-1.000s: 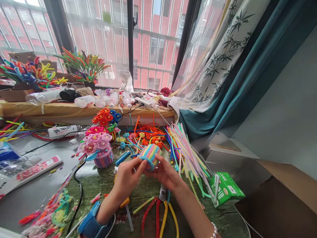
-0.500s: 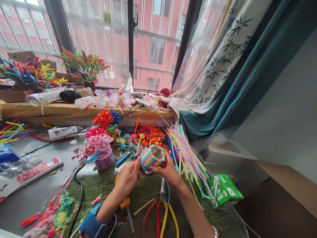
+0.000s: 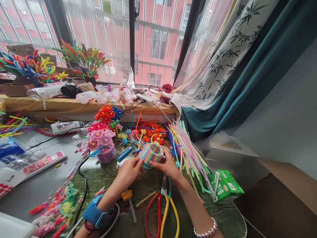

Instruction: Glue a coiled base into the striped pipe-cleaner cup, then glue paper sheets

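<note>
The left hand [image 3: 130,170] and the right hand [image 3: 168,165] come together on a striped chenille-stem cup [image 3: 150,154], held up between them over the worktop [image 3: 229,218]. Both forearms reach forward from the near edge and slant inward. The left wrist, wearing a blue watch [image 3: 95,213], is turned so that the back of the hand faces up; its thumb and index finger meet at the cup's lower left side, the other fingers curled beneath. The right hand wraps the opposite side, thumb laid along the near wall, the fingers largely hidden behind it; a beaded bracelet [image 3: 206,229] circles that wrist. The cup is tipped, its open mouth turned toward the right hand. Below the hands, between the forearms, lie red-and-yellow-handled snips [image 3: 164,185]. Left of the hands stands a pot of pink chenille flowers [image 3: 106,156], with a blue tube [image 3: 124,154] nearer them. To their right spreads a bundle of pastel chenille stems [image 3: 190,148], and farther right a green box [image 3: 225,186] lies.
</note>
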